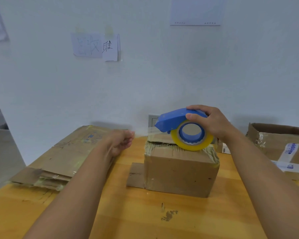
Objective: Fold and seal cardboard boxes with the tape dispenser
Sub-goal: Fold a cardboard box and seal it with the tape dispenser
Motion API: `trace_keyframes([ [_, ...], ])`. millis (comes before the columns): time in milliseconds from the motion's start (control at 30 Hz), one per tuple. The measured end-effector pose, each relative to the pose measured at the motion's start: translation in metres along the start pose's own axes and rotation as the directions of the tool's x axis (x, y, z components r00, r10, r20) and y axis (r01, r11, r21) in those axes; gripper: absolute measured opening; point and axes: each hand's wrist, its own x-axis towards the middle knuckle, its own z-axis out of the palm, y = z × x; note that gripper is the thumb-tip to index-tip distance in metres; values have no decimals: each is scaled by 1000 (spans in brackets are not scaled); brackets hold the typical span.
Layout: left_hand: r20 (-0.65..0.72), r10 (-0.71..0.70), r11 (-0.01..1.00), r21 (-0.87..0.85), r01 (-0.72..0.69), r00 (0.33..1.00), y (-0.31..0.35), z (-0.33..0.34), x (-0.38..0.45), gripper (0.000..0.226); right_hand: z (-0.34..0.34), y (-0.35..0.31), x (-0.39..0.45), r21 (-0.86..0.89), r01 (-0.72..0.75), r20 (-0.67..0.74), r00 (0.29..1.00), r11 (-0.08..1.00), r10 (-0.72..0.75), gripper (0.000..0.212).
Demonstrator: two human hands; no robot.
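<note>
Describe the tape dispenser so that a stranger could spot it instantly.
Start at the wooden table and find the closed cardboard box at its middle. On its top, gripped by the right hand, sits the tape dispenser: the only bright blue thing, carrying a yellowish tape roll.

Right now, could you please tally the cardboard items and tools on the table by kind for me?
Closed cardboard box, under the dispenser: 1
Open cardboard box, at the right: 1
Stack of flattened cardboard, at the left: 1
Loose cardboard piece, beside the closed box: 1
Blue tape dispenser, gripped by the right hand: 1
Total: 5
</note>
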Motion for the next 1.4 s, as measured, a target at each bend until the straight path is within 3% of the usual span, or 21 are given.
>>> trace_keyframes([
  [267, 51, 80, 995, 48, -82, 995, -20, 8, -4, 6, -2, 10, -12, -28, -52, 8, 999, 998, 53, 36],
  [500, 107, -8, 999, -34, 12, 994, -27, 3, -2, 9, 5, 11, -14, 24, -65, -20, 998, 998, 66, 48],
  [733, 149, -76, 997, 44, 70, 986, -46, 8, 2, 24, 9, 13, -14, 6, -55, -18, 998, 998, 55, 38],
  [867, 153, -88, 995, 52, 81, 984, -54, 14, 3, 16, 12, 14, -13, 8, -54, -33, 998, 999, 54, 38],
  [967, 105, -72, 987, 151, 55, 992, -50, 18, 3, 15, 14, 15, -14, 16, -52, -43, 998, 999, 53, 38],
  [1033, 41, -31, 952, 304, 17, 999, -45, 22, 2, 26, 14, 14, -14, 19, -48, -47, 998, 999, 48, 37],
  [1167, -61, 74, 861, 508, -33, 995, -41, 25, -2, 83, 14, 15, -15, 35, -56, -57, 997, 998, 58, 36],
  [1233, -70, 207, 831, 539, -138, 976, -43, 26, -7, 73, 14, 16, -16, 38, -59, -61, 996, 998, 61, 36],
  [1300, -21, 315, 814, 521, -258, 949, -43, 32, -19, 42, 14, 16, -17, 39, -61, -64, 996, 997, 63, 37],
  [1333, 19, 330, 821, 487, -298, 944, -43, 36, -27, 29, 14, 16, -17, 38, -61, -65, 996, 997, 63, 37],
  [1400, 95, 331, 842, 419, -340, 939, -44, 42, -41, 25, 14, 15, -17, 39, -62, -67, 996, 997, 64, 37],
])
